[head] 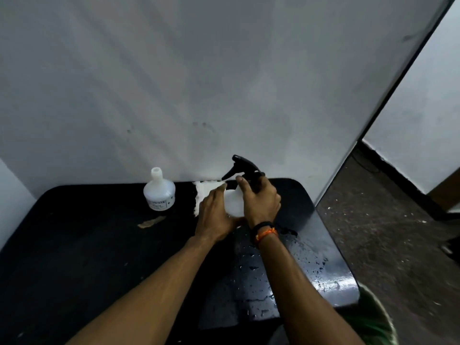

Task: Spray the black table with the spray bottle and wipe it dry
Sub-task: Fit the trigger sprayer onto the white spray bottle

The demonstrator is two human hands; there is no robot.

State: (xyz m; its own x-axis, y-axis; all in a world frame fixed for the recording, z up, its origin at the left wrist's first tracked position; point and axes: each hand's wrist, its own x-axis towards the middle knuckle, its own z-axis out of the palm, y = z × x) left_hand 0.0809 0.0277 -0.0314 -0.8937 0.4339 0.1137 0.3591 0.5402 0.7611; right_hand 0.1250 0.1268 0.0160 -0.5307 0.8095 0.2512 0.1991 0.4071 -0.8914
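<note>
Head view: our right hand [261,200] is wrapped round the neck of the spray bottle [235,200] near the counter's [87,245] far edge; our left hand [215,215] is cupped against its white body. A white cloth [202,192] lies just behind. Droplets [308,265] cover the counter's right side only. Risks, as we judge them: a wet grip could let the bottle slip; the nozzle points left, so spray may hit the open white bottle [159,192]; runoff could drip off the right edge.
</note>
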